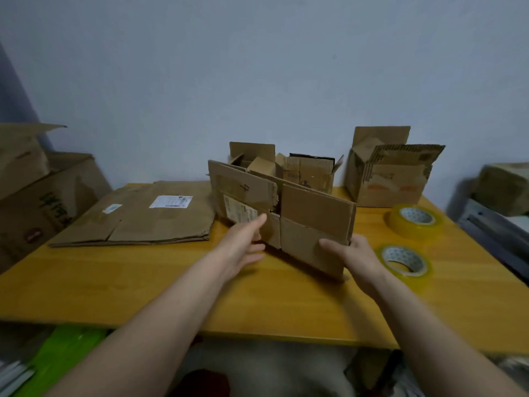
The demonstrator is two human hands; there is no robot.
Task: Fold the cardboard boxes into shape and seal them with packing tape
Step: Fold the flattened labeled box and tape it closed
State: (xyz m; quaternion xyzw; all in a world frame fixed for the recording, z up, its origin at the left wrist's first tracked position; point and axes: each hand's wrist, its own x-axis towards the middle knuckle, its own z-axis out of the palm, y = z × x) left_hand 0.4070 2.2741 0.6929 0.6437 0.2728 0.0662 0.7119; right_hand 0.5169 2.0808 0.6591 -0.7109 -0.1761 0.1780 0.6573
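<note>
Box [286,213]: stands on the table [171,282], centre, near face toward the camera. Near face is made of flaps meeting at a cross-shaped seam; a small gap shows at the seam's centre. A handwritten "4" and a pale label sit on the left half.
Left hand [243,242]: fingers straight and loosely spread, reaching toward the lower left part of the near face. Thumb tip lies against the cardboard beside the label; the other fingers point at the box's lower edge. Nothing is gripped.
Right hand [355,253]: grips the box's lower right corner. Thumb lies flat across the near face; the fingers wrap behind the right edge and are hidden.
Flat cardboard [143,216]: lies on the table left of the box, with two white labels on top. Its right edge is just beside the box.
Small boxes [286,164]: a cluster with open flaps directly behind the box, at the table's far edge.
Open box [392,176]: upright on the far right of the table, top flaps raised.
Tape rolls: two, yellowish, lying flat on the table right of the box. Far roll [415,220] is near the open box; near roll [405,260] is just beside the right hand.
Stacked boxes [37,190]: off the table at the left edge of the view.
</note>
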